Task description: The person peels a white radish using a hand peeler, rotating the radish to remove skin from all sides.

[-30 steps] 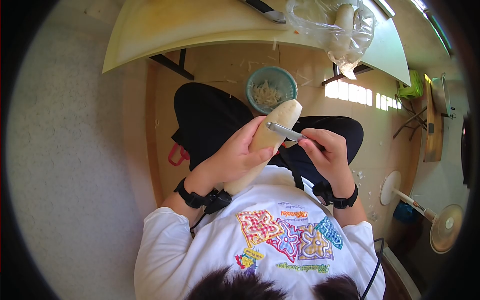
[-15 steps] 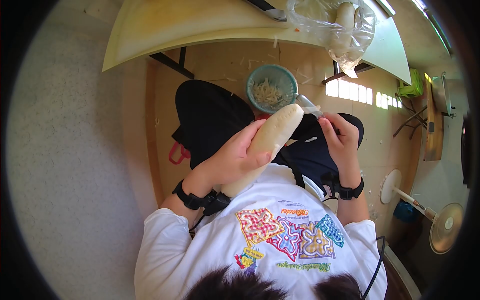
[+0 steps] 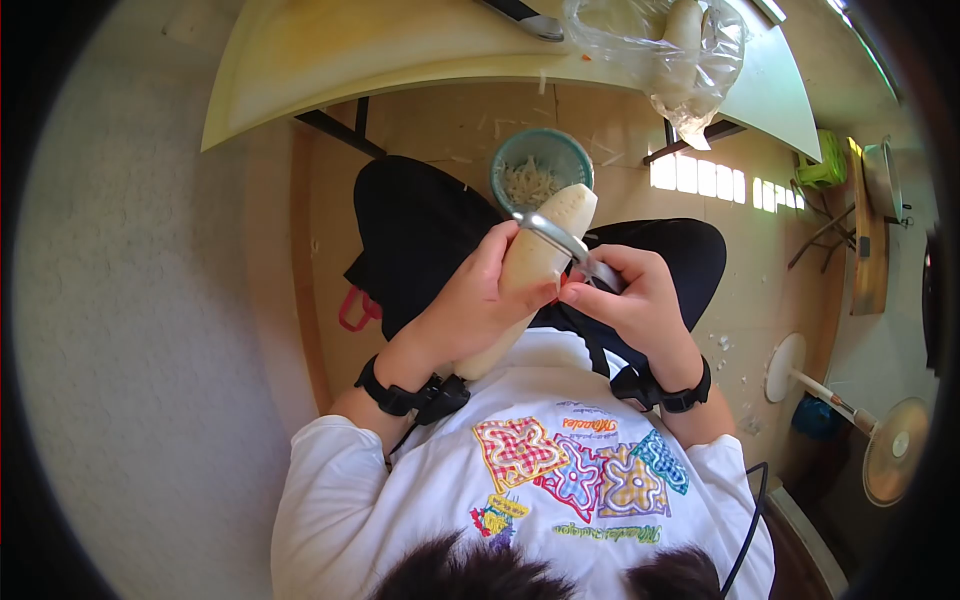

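Head view: left hand (image 3: 462, 312), the nearer, its grip wrapped round the white radish (image 3: 528, 268).
Radish axis: slanting from behind that grip to ahead-right!
Peeler (image 3: 557, 238): pinched in the right hand's (image 3: 637, 297) grip, head leftward across the radish.

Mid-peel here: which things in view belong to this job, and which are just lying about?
Job: white radish in the left hand, peeler in the right hand, basin of peelings, probably the bagged radishes.
Lying about, apparently: fan, green plastic item.
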The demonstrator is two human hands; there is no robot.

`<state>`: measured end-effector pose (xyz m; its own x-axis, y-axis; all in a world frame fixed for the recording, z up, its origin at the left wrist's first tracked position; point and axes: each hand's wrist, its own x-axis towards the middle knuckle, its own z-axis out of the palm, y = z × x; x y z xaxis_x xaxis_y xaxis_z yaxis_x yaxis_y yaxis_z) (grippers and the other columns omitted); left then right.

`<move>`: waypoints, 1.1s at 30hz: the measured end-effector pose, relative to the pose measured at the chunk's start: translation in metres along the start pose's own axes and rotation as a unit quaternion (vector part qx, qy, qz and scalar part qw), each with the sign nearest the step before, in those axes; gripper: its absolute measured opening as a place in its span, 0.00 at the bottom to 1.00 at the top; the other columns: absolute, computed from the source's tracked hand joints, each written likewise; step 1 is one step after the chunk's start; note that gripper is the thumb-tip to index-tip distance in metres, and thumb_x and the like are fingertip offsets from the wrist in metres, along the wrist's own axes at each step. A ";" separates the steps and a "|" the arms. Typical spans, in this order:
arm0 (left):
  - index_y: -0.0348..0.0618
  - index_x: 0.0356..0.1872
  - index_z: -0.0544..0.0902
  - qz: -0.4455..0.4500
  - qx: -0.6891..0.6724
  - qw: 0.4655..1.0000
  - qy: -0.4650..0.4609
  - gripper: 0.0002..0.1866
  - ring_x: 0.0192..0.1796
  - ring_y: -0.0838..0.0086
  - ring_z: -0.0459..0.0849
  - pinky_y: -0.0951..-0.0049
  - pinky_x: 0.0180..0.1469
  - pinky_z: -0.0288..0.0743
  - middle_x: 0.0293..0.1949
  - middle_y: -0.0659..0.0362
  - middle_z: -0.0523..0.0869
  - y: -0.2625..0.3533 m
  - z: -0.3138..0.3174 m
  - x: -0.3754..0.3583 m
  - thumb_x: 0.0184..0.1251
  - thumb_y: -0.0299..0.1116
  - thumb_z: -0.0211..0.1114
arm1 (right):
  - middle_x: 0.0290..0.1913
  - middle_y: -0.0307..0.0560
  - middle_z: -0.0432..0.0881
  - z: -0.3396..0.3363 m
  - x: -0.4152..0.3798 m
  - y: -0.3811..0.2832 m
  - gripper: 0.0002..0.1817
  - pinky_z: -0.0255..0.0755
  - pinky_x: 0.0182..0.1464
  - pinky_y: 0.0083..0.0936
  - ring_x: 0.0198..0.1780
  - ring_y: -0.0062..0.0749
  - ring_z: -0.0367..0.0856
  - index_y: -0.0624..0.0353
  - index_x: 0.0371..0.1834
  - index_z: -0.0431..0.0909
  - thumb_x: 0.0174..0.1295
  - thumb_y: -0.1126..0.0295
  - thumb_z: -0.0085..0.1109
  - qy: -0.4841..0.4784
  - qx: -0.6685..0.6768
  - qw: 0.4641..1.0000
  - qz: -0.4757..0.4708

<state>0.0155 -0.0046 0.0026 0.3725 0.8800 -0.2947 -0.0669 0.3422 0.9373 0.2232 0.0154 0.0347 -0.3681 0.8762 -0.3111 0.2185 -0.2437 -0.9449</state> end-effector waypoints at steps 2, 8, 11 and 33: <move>0.35 0.65 0.65 0.010 0.016 1.000 0.013 0.33 0.52 0.74 0.81 0.71 0.55 0.78 0.52 0.55 0.81 -0.005 0.001 0.002 0.66 0.37 0.72 | 0.23 0.31 0.76 0.003 0.003 0.000 0.14 0.61 0.27 0.14 0.26 0.10 0.68 0.66 0.32 0.84 0.55 0.66 0.77 -0.006 -0.009 1.000 0.006; 0.35 0.65 0.65 0.042 0.087 0.994 0.055 0.35 0.53 0.73 0.81 0.70 0.57 0.77 0.53 0.54 0.80 0.005 0.000 -0.002 0.61 0.33 0.74 | 0.26 0.33 0.79 0.001 0.008 0.011 0.08 0.66 0.31 0.13 0.29 0.10 0.71 0.66 0.35 0.84 0.59 0.73 0.71 0.032 0.035 0.999 -0.017; 0.35 0.66 0.64 0.006 0.029 0.999 0.045 0.34 0.55 0.75 0.79 0.70 0.59 0.76 0.55 0.54 0.79 0.011 -0.002 -0.005 0.62 0.30 0.72 | 0.29 0.33 0.83 -0.013 0.014 0.009 0.11 0.70 0.34 0.12 0.32 0.09 0.75 0.65 0.44 0.84 0.58 0.76 0.71 0.090 0.039 0.995 -0.027; 0.41 0.69 0.61 -0.024 -0.093 0.995 -0.008 0.39 0.61 0.74 0.75 0.69 0.63 0.72 0.59 0.56 0.74 -0.005 -0.019 0.001 0.60 0.33 0.73 | 0.17 0.28 0.60 -0.034 0.022 0.038 0.11 0.48 0.22 0.17 0.20 0.11 0.54 0.63 0.39 0.85 0.57 0.70 0.75 0.272 -0.196 0.933 -0.133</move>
<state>-0.0017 0.0005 -0.0058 0.3937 0.8567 -0.3333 -0.2190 0.4395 0.8711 0.2540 0.0391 -0.0049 0.0337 0.9912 0.1282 0.5371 0.0902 -0.8387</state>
